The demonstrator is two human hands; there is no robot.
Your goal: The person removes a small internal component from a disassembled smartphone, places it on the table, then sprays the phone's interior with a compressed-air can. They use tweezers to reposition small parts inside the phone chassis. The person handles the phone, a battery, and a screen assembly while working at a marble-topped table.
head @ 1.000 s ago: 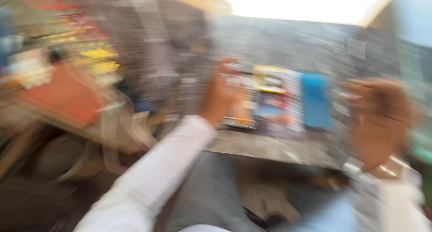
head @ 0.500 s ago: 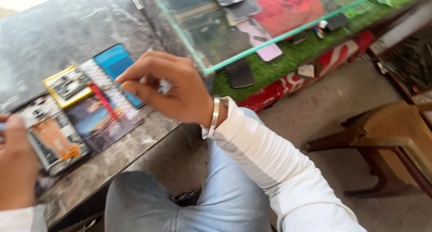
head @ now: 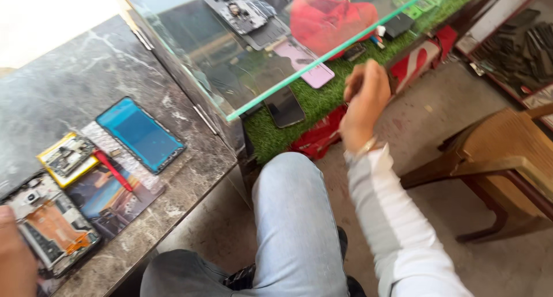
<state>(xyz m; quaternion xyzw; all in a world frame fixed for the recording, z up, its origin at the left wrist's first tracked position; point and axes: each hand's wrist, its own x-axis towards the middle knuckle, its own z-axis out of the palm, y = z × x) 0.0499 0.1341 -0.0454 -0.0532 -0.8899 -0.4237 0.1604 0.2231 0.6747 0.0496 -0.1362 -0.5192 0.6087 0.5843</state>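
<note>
Resting at seven o'clock, the left hand [head: 14, 256] touches one opened phone [head: 49, 231]; its fingers are cut off, so the grip cannot be told. One blue panel [head: 140, 134], one yellow-edged part [head: 68, 157] and one red tool [head: 113, 170] lie beside. The right hand [head: 364, 104], closed loosely, has lifted from these parts toward one o'clock.

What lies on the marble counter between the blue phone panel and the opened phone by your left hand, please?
In the head view, a yellow-edged phone part and a red-handled tool lie between them.
</note>
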